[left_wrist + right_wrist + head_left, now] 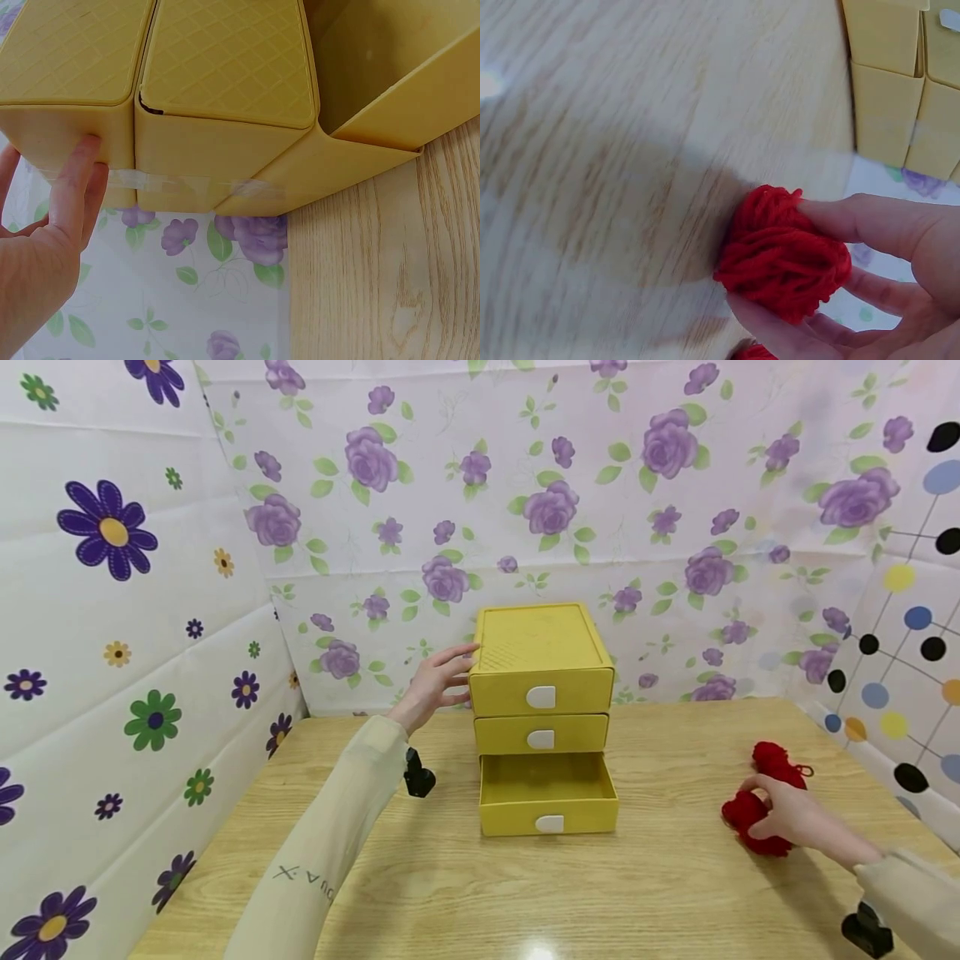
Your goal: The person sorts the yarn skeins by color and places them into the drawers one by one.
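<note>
A yellow three-drawer box stands on the table with its bottom drawer pulled out; the upper two drawers are closed. My left hand touches the box's left side near the top, its fingers extended. In the left wrist view, the fingertips of the left hand meet the side wall of the box. Off to the right, my right hand grips a bundle of red yarn between thumb and fingers. A second red yarn bundle lies just behind that hand.
The wooden table runs up to a flowered cloth wall at the back. Patterned cloth also hangs on both sides. White handles mark the drawer fronts.
</note>
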The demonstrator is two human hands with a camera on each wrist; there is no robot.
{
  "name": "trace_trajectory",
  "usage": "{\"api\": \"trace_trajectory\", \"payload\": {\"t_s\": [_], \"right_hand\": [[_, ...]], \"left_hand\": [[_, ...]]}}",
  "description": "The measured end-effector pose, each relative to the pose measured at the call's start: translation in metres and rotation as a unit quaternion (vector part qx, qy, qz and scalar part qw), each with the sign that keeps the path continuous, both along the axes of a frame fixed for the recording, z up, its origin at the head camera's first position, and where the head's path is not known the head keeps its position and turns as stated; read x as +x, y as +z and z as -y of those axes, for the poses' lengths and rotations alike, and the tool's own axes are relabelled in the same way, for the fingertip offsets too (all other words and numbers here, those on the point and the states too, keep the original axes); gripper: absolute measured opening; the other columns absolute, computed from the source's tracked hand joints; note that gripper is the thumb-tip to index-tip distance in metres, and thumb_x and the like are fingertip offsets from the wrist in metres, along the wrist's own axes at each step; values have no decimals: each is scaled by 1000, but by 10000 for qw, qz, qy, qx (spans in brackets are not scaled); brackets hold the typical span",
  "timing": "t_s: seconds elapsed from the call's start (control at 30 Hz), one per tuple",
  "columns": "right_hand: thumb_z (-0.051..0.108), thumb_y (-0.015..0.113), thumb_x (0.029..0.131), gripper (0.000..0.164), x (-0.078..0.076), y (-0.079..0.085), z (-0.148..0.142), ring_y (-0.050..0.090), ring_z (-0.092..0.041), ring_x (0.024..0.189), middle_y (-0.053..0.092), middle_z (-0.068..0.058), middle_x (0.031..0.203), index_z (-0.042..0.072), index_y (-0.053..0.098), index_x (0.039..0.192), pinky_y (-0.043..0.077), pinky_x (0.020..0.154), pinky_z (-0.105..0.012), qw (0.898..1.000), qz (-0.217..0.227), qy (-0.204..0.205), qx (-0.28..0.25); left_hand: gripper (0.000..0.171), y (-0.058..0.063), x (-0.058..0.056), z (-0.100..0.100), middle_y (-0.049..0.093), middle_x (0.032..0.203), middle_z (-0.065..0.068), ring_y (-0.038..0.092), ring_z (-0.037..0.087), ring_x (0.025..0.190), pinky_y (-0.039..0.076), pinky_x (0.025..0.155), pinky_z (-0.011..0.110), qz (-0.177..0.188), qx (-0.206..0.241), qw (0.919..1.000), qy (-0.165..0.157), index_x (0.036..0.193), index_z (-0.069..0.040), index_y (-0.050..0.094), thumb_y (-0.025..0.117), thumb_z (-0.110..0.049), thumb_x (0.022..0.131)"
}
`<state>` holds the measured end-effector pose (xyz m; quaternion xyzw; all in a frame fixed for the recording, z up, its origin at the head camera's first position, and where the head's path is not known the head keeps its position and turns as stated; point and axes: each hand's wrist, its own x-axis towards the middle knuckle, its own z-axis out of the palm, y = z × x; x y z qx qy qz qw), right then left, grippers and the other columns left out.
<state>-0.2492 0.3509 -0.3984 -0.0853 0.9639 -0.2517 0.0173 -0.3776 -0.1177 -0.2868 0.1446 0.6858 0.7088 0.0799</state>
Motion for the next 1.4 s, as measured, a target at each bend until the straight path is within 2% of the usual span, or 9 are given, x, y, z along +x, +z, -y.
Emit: {"api": "trace_trajectory", "payload": {"t_s": [0.1,0.23,0.33,0.53,0.7,0.87,1.1,1.4], "right_hand": [[-6,72,64,45,0,0,2,46,-23,63,47,-11,76,-8,49,103,42,50,-34,9998,24,-21,-191],[-9,68,64,43,0,3,7,43,-21,59,45,-8,73,-5,50,103,38,48,-32,9997,-9,-8,-226],[-9,68,64,43,0,8,12,46,-23,61,48,-10,76,-4,50,103,41,49,-32,9997,-162,84,-174],[-9,70,66,44,-3,23,29,54,-30,71,55,-18,88,-2,51,106,48,49,-34,9977,-396,416,-359],[-9,69,69,44,-7,35,47,56,-30,72,55,-21,92,0,51,108,49,49,-33,9961,-381,625,-486],[-10,68,70,44,-12,46,64,56,-36,82,54,-20,97,2,51,109,51,54,-34,9931,-406,886,-648],[-7,69,72,45,-19,61,91,58,-30,81,54,-17,100,6,52,112,51,58,-35,9891,-609,1219,-562],[-9,68,72,44,-23,73,128,57,-26,79,55,-14,98,6,54,110,51,59,-34,9813,-620,1662,-752]], "left_hand": [[39,0,0,0,44,126,6,50,29,103,41,85,48,-7,13,10000,6,131,-17,51,55,-22,92],[40,0,0,0,44,126,6,50,30,103,40,86,48,-2,19,10000,20,131,-17,51,56,-23,92],[40,1,1,0,44,126,6,49,30,104,40,87,48,12,9,10000,16,131,-17,51,56,-23,91],[41,1,0,0,42,128,7,48,31,106,41,86,46,15,-24,10000,-46,132,-17,49,55,-24,92],[44,1,0,0,39,132,8,46,32,109,40,87,47,45,2,9999,-151,135,-16,45,54,-24,93],[44,1,-1,0,38,133,8,45,33,109,39,87,48,60,27,9998,-178,136,-15,44,53,-22,93],[41,1,-1,0,43,128,6,50,29,104,44,83,44,-14,-22,10000,-31,132,-17,50,56,-24,92],[41,1,-1,0,43,128,6,49,30,106,44,83,43,-6,-30,10000,-36,132,-17,49,55,-23,92]]}}
